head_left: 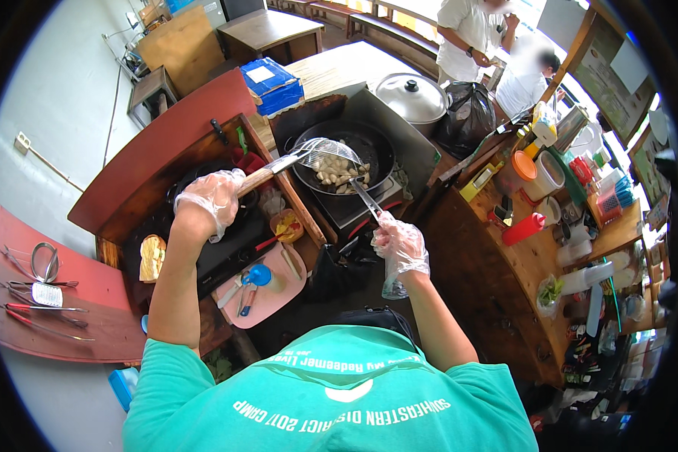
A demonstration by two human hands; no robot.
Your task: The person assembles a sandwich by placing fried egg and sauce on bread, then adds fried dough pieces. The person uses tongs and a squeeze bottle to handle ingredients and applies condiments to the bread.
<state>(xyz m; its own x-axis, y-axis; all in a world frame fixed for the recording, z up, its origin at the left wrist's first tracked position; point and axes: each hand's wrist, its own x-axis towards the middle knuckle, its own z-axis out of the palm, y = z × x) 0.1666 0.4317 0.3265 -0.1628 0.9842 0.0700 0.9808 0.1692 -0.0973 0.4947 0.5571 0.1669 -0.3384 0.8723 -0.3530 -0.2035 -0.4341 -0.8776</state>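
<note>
One pan (378, 145) partly behind strainer (322, 151)

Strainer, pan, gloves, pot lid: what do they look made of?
Strainer: shiny metal wire, judging by the silvery open mesh; its handle is probably wood, tan and smooth.
Pan: likely metal, dark with a dull sheen; bare or coated, can't tell.
Gloves: thin clear plastic, see-through and wrinkled.
Pot lid: silvery metal with soft highlights, alloy unclear.

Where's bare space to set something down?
Best: pale tabletop between blue box and lidded pot. Small: wooden counter between red bottle and bagged greens. Crowded: pan with skimmer and tongs; pink board.
</note>
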